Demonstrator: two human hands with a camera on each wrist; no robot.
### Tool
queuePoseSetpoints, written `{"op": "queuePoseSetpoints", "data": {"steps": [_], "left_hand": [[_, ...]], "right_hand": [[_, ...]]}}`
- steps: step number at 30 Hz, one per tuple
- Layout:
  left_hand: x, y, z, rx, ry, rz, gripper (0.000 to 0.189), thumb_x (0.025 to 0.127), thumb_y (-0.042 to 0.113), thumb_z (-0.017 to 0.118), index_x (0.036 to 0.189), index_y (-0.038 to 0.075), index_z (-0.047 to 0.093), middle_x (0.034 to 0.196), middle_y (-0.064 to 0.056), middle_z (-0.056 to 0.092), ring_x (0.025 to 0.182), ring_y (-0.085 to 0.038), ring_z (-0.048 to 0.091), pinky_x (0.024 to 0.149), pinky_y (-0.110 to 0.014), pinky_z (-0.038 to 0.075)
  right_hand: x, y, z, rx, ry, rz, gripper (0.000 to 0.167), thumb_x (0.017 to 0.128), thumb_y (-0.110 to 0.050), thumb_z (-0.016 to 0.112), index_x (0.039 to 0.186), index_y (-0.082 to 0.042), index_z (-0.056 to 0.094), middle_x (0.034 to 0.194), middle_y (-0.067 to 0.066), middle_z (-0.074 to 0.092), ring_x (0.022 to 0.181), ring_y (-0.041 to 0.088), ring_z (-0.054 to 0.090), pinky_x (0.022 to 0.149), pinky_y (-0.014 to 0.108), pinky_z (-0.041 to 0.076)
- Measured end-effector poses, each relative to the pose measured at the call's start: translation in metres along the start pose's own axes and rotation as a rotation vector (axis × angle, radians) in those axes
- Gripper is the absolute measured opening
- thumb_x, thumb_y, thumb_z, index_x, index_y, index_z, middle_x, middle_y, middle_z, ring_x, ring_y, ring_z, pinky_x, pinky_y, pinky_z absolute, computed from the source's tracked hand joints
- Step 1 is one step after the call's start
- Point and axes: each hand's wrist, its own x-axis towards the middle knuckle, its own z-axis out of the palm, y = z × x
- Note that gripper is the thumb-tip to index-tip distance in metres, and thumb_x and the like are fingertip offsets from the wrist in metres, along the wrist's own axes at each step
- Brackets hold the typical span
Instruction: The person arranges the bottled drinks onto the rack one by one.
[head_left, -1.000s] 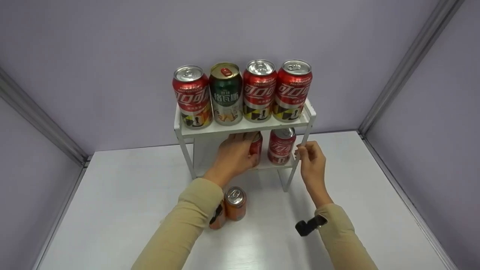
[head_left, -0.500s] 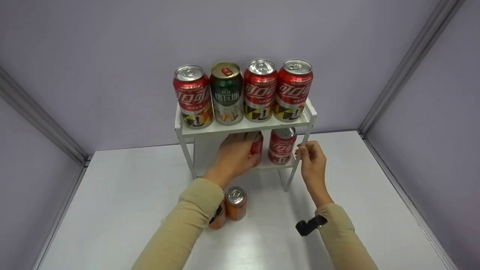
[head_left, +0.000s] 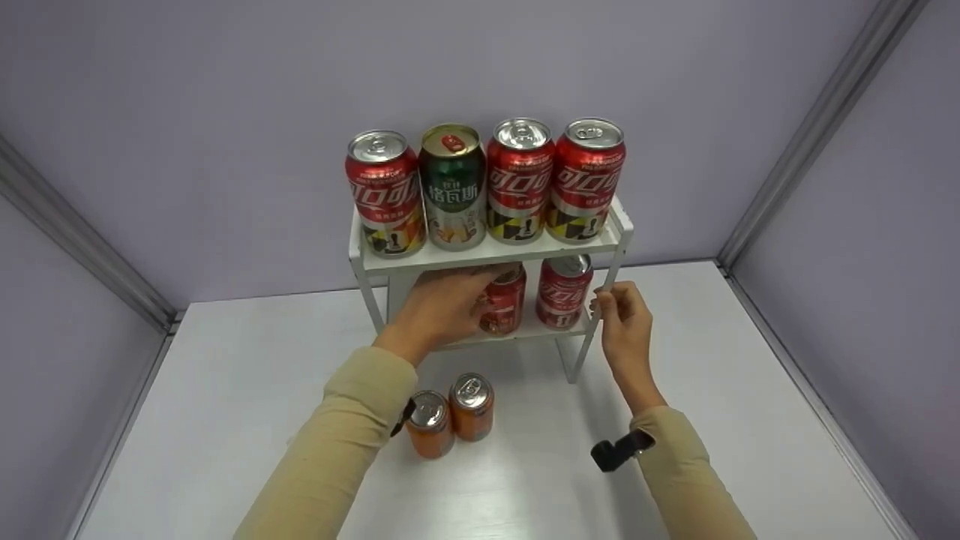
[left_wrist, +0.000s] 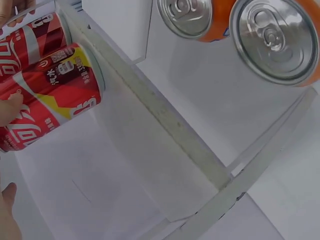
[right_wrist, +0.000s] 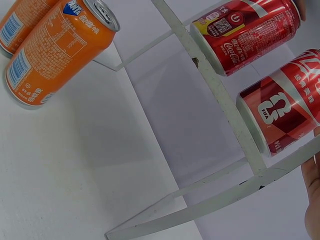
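Note:
On the lower tier of the white two-tier rack, my left hand is beside a red Coca-Cola can. In the left wrist view its thumb lies against or just in front of that can, while another finger is apart from it. Part of this hand is hidden under the top tier. My right hand grips the rack's right front post. A second red Coca-Cola can stands upright between that post and the first can.
Along the top tier stand three Coca-Cola cans and a green kvass can. Two orange Fanta cans stand on the white table before the rack. Grey walls enclose the back and sides.
My left hand has shifted left and loosened from the lower Coca-Cola can, which now shows more. The left forearm has uncovered the left Fanta can. My right hand stays on the post.

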Motion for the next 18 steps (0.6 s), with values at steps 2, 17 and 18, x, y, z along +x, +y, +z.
{"op": "queuePoseSetpoints", "data": {"steps": [2,17,18], "left_hand": [[0.001,0.0,-0.001,-0.014,0.001,0.013,0.069,0.087,0.015,0.077,0.147,0.025,0.046,0.141,-0.004,0.055,0.128,-0.023,0.053,0.107,-0.037,0.041],[0.006,0.011,0.012,0.12,0.067,0.011,0.063,0.091,0.008,0.07,0.148,0.02,0.046,0.139,-0.009,0.054,0.112,-0.026,0.061,0.092,-0.038,0.051],[0.006,0.012,0.013,0.128,0.074,0.004,0.062,0.091,0.012,0.07,0.147,0.02,0.046,0.137,-0.009,0.054,0.111,-0.026,0.061,0.092,-0.038,0.051]], "right_hand": [[0.0,0.0,0.0,0.001,-0.002,0.022,0.031,0.095,-0.016,0.054,0.097,0.015,0.054,0.085,0.026,0.061,0.078,0.01,0.061,0.072,0.018,0.049],[0.001,0.002,0.001,0.034,0.005,0.031,0.028,0.094,-0.012,0.054,0.096,0.016,0.054,0.082,0.01,0.062,0.077,0.009,0.061,0.071,0.019,0.05],[0.001,0.002,0.001,0.036,0.005,0.031,0.029,0.094,-0.013,0.054,0.096,0.016,0.054,0.082,0.01,0.062,0.076,0.009,0.061,0.071,0.019,0.05]]}}
